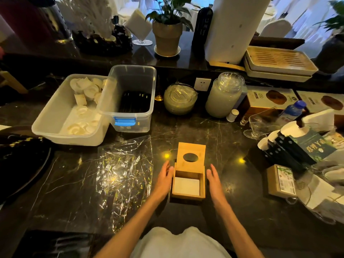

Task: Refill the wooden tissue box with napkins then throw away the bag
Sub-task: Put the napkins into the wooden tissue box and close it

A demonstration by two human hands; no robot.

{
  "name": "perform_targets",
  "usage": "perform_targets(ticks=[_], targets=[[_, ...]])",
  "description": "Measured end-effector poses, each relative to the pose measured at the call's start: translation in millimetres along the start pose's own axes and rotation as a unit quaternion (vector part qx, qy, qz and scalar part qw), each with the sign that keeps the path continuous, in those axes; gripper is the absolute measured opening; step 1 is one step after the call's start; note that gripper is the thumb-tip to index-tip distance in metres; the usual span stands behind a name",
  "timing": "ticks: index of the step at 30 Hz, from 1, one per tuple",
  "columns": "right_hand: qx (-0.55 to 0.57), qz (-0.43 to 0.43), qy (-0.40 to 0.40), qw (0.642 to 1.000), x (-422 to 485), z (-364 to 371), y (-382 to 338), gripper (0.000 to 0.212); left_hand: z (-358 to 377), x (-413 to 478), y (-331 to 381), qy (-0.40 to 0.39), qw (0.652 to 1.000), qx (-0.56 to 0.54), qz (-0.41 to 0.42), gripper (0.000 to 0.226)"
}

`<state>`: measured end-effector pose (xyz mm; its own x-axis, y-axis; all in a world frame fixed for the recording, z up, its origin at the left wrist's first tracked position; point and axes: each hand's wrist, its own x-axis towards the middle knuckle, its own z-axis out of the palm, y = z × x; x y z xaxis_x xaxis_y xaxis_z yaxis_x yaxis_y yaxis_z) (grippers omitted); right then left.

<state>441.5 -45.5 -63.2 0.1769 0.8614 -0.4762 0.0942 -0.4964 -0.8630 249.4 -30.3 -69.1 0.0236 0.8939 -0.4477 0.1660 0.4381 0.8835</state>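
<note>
The wooden tissue box [202, 185] stands on the dark marble counter in front of me. Its lid [190, 157], with an oval hole, is slid back towards the far side, so the box is uncovered. White napkins [186, 186] lie inside. My left hand [163, 178] rests flat against the box's left wall, and my right hand [214, 180] is just beside its right wall, fingers straight. Neither hand holds anything. The clear plastic bag [123, 172] lies flat and crumpled on the counter to the left of the box.
Two plastic bins [130, 101] stand at the back left, one with white folded items [84, 107]. Glass jars [223, 95] stand behind the box. Boxes, a glass cup [258, 125], a water bottle [292, 110] and packets crowd the right side. A dark plate [22, 164] lies far left.
</note>
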Motion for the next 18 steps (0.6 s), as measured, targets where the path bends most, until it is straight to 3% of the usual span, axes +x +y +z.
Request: perform_targets(ticks=[2,4,8,13,16,18], targets=[[0.102,0.053,-0.077,0.99,0,6,11,0.052,6,-7,-6,-0.06,0.998,-0.017,-0.002,0.047],[0.108,0.061,-0.105,0.987,-3,12,18,0.059,12,-11,-8,-0.099,0.994,-0.031,0.012,0.045],[0.102,0.051,-0.104,0.988,-5,11,22,0.062,10,-13,1,-0.114,0.993,-0.034,0.019,0.047],[0.116,0.038,-0.062,0.991,6,-2,3,0.053,2,4,25,-0.068,0.996,-0.05,0.002,0.054],[0.18,0.045,-0.068,0.98,20,-3,-10,0.06,3,10,45,-0.088,0.987,-0.125,-0.047,0.039],[0.239,0.064,-0.099,0.964,26,0,-15,0.062,3,13,51,-0.113,0.982,-0.142,-0.058,0.044]])
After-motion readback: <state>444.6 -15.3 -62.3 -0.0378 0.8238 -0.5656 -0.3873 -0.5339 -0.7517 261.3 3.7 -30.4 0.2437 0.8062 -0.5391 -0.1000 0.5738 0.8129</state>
